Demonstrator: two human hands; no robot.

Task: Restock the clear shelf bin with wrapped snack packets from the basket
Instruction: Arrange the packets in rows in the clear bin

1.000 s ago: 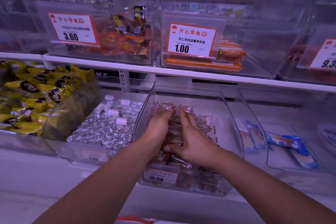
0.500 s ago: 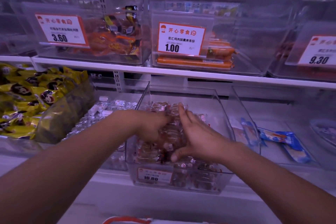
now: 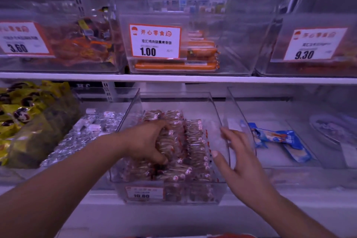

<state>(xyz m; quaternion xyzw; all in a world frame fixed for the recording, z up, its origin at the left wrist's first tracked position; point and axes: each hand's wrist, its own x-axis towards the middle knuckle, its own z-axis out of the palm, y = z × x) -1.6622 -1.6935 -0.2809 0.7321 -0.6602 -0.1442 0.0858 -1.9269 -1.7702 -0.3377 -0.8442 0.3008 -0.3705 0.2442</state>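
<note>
Head view. The bin [image 3: 222, 114] is sitting on the lower shelf, directly under the 1.00 tag [image 3: 155, 41], and is holding several rows of packets [image 3: 195, 141] across its left and middle. A bare strip of floor is showing along the bin's right wall.

The left hand [image 3: 146, 142] is reaching into the bin, fingers curled down over the left rows and gripping a packet or a small clump; which one exactly, cannot tell. The right hand [image 3: 237, 152] is hovering over the bin's right side, fingers spread and straight, holding nothing.

A red edge, likely the basket [image 3: 229, 235], is just peeking in below the bin; its contents are hidden.

Progress, as a judgement: the bin is looking well stocked but not full. The right strip and the back are waiting on more packets, and the rows are being tidied.

Against a second ago: both hands were pressing together on the middle of the pile. Now the right hand is drawing off to the right while the left is staying in the packets.
</note>
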